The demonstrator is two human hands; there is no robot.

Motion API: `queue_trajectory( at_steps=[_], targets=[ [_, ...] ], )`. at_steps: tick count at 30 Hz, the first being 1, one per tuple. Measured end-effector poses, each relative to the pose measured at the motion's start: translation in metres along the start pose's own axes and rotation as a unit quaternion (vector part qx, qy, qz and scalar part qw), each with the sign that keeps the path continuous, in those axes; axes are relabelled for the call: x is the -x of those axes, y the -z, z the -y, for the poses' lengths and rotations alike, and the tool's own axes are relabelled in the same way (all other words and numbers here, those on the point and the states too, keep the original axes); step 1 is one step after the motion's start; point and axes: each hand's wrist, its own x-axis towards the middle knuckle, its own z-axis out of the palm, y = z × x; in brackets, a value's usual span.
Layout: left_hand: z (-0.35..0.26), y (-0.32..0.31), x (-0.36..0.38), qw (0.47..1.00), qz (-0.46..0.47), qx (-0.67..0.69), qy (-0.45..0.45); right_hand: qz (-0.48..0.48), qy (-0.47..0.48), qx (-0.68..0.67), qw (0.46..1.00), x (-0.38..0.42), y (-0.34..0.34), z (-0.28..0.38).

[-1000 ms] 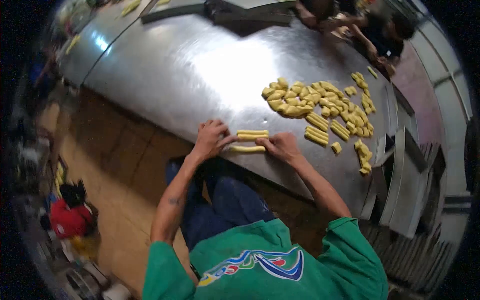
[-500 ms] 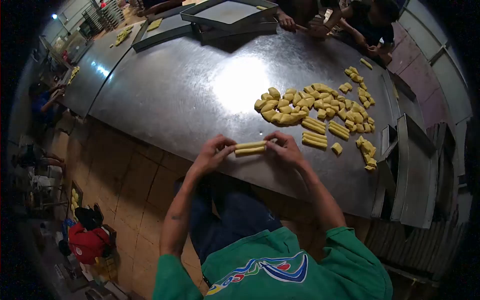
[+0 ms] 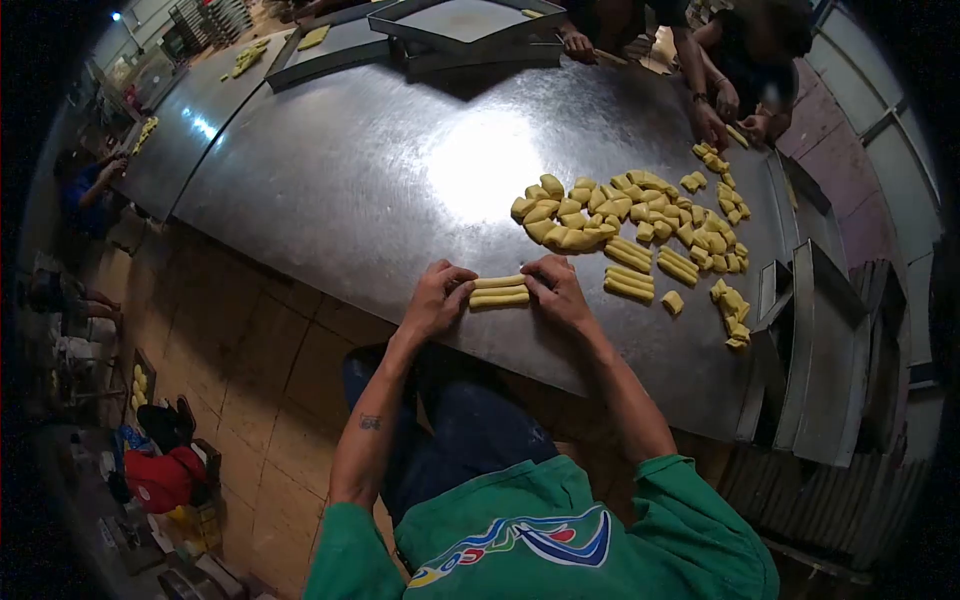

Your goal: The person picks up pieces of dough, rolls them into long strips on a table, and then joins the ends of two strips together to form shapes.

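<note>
Near the front edge of the metal table, several short yellow dough rolls lie side by side in a small stack. My left hand pinches their left ends, thumb and fingers bent in. At the right ends, my right hand grips in the same way. To the right lie two more groups of dough rolls, a front group and another group. A single dough piece sits beside them. Behind these spreads a large heap of cut dough pieces.
Metal trays stand at the table's far side, and more trays lean at the right edge. Across the table, a co-worker's hands are at a dough roll. Twisted dough strips lie near the right edge.
A third roll now shows in the stack between my hands, where two showed before. The co-worker at the far right has reached forward onto the table to a dough roll.
</note>
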Motion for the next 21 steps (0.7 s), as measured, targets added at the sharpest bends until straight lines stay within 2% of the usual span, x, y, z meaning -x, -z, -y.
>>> queue_trajectory(
  at_steps=[3,6,7,8,10,11,12,13,14,18,21],
  targets=[
    [-0.001,0.003,0.000,1.000,0.011,-0.003,-0.011,0.026,0.016,0.004,1.000,-0.002,0.002,-0.001],
    [-0.006,0.003,0.002,1.000,0.004,-0.018,0.008,0.082,-0.012,0.024,0.996,-0.004,0.009,-0.001],
    [-0.001,0.003,0.003,1.000,-0.002,-0.016,0.007,0.127,-0.030,0.008,0.991,-0.005,0.014,-0.004],
    [0.005,0.002,0.002,1.000,-0.002,-0.013,-0.004,0.172,-0.047,-0.007,0.984,-0.007,0.018,-0.006],
    [0.007,0.003,0.004,1.000,-0.009,-0.008,-0.016,0.201,-0.038,0.017,0.979,-0.011,0.025,0.003],
    [0.008,0.005,0.004,0.996,0.013,-0.056,-0.061,0.226,-0.034,0.038,0.973,-0.012,0.028,0.007],
    [0.010,0.005,0.004,0.988,0.036,-0.104,-0.105,0.229,-0.030,0.041,0.972,-0.012,0.028,0.013],
    [0.012,0.002,0.003,0.985,0.032,-0.112,-0.128,0.218,0.017,0.099,0.971,-0.011,0.025,0.021],
    [0.013,-0.001,0.002,0.985,0.028,-0.111,-0.128,0.205,0.064,0.155,0.964,-0.011,0.020,0.027],
    [0.002,-0.004,-0.001,0.980,0.042,-0.137,-0.137,0.210,0.111,0.178,0.955,-0.005,0.002,0.030],
    [0.002,-0.002,-0.002,0.984,0.082,-0.109,-0.111,0.224,0.093,0.156,0.958,-0.003,0.003,0.026]
  ],
)
